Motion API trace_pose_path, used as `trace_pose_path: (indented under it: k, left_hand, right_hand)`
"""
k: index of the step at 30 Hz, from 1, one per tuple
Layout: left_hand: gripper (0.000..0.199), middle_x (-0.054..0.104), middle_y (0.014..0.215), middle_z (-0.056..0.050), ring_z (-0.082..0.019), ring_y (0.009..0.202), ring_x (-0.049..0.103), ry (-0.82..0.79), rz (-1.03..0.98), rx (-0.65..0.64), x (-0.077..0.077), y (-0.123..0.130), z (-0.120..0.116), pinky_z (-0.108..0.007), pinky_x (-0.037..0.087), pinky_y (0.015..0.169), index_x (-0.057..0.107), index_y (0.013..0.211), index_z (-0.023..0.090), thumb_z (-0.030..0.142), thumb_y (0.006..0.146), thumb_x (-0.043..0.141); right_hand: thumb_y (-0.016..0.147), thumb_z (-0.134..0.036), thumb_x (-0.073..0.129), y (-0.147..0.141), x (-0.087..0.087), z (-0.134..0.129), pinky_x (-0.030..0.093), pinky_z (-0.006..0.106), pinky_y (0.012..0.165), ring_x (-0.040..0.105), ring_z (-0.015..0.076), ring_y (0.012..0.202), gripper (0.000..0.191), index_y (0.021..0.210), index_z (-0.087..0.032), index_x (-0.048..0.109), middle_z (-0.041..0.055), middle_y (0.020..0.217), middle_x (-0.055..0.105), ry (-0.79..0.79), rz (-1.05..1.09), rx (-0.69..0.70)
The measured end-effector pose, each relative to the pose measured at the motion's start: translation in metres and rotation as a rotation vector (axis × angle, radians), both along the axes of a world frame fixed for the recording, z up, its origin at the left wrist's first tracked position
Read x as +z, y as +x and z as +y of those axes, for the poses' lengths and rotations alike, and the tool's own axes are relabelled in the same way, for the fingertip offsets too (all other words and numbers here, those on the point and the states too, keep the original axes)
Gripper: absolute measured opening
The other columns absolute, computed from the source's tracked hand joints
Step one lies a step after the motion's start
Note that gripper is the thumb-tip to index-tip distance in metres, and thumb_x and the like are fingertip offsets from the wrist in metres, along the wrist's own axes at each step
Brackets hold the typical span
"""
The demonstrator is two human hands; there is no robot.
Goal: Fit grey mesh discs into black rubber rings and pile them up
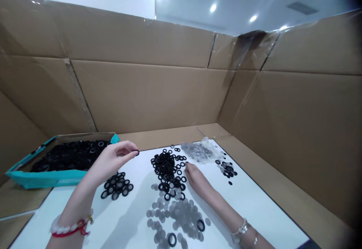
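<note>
My left hand (118, 154) is raised over the white board, thumb and fingers pinching a small black ring (136, 152). Beneath and beside it lies a small heap of black rings with grey discs in them (117, 185). At the right edge of the large pile of black rings (165, 166), my right hand (194, 175) has its fingers pinched together, with a bit of a black ring showing at the tips. Translucent grey discs (181, 217) are spread below the pile. Two larger-looking black rings lie among them, one on the right (200, 225), one lower (172, 239).
A turquoise-edged box (56, 179) full of black rings stands at the left. Toward the back of the white board (254, 211) lies a clear plastic bag of grey discs (199, 151). Small black pieces (228, 169) are heaped at the right. Cardboard walls (147, 94) surround the board.
</note>
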State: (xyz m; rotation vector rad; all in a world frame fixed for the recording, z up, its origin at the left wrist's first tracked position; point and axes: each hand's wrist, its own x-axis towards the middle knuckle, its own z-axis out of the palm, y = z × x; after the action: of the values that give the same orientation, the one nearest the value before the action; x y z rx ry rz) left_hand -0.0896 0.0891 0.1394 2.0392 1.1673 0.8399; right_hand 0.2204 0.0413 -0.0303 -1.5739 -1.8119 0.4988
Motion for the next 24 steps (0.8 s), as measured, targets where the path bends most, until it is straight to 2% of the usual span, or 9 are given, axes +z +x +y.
trace_pose_path:
  k: [4, 9, 13, 16, 20, 24]
  left_hand:
    - [0.026, 0.068, 0.081, -0.003, -0.019, 0.077, 0.063, -0.008, -0.058, 0.035, 0.003, -0.009, -0.001, -0.027, 0.051, 0.069, 0.065, 0.08, 0.02, 0.045, 0.078, 0.062]
    - [0.024, 0.069, 0.08, -0.003, -0.019, 0.075, 0.064, -0.009, -0.113, 0.052, 0.007, -0.009, -0.005, -0.028, 0.051, 0.068, 0.067, 0.079, 0.02, 0.044, 0.076, 0.065]
    - [0.022, 0.068, 0.078, -0.003, -0.019, 0.072, 0.063, 0.003, -0.136, 0.046, 0.008, -0.008, -0.007, -0.028, 0.051, 0.065, 0.067, 0.077, 0.02, 0.042, 0.076, 0.065]
    - [0.02, 0.067, 0.077, -0.002, -0.017, 0.072, 0.062, -0.005, -0.144, 0.039, 0.007, -0.01, -0.007, -0.026, 0.049, 0.065, 0.066, 0.077, 0.021, 0.041, 0.077, 0.065]
    - [0.019, 0.066, 0.077, -0.002, -0.017, 0.075, 0.062, -0.006, -0.191, 0.074, 0.01, -0.018, -0.007, -0.026, 0.048, 0.068, 0.066, 0.077, 0.02, 0.039, 0.076, 0.067]
    - [0.018, 0.065, 0.077, -0.002, -0.017, 0.075, 0.061, -0.012, -0.246, 0.102, 0.014, -0.024, -0.007, -0.025, 0.047, 0.068, 0.067, 0.076, 0.02, 0.038, 0.074, 0.069]
  right_hand:
    - [0.095, -0.032, 0.04, -0.004, 0.004, 0.01, 0.051, 0.034, 0.08, 0.065, 0.0225, 0.093, 0.022, 0.085, -0.02, 0.055, 0.0088, 0.096, 0.07, 0.002, 0.122, 0.076]
    - [0.097, -0.036, 0.043, 0.006, 0.009, 0.057, 0.047, 0.041, 0.088, 0.063, 0.0222, 0.097, 0.026, 0.094, -0.015, 0.059, 0.0088, 0.101, 0.068, 0.063, 0.204, 0.028]
    - [0.094, -0.032, 0.055, -0.004, -0.002, 0.103, 0.046, 0.046, 0.092, 0.059, 0.0231, 0.106, 0.024, 0.109, -0.014, 0.06, 0.0083, 0.116, 0.061, 0.069, 0.215, 0.063]
    - [0.093, -0.031, 0.056, -0.014, -0.014, 0.123, 0.046, 0.047, 0.092, 0.058, 0.024, 0.107, 0.026, 0.114, -0.015, 0.059, 0.0088, 0.12, 0.058, 0.061, 0.228, 0.069]
    - [0.094, -0.031, 0.055, -0.019, -0.024, 0.117, 0.047, 0.046, 0.091, 0.059, 0.0233, 0.105, 0.025, 0.112, -0.015, 0.059, 0.0084, 0.117, 0.06, 0.042, 0.267, 0.101]
    - [0.093, -0.034, 0.054, -0.019, -0.019, 0.093, 0.047, 0.044, 0.091, 0.062, 0.0212, 0.099, 0.023, 0.097, -0.013, 0.062, 0.0067, 0.103, 0.066, -0.009, 0.325, 0.164]
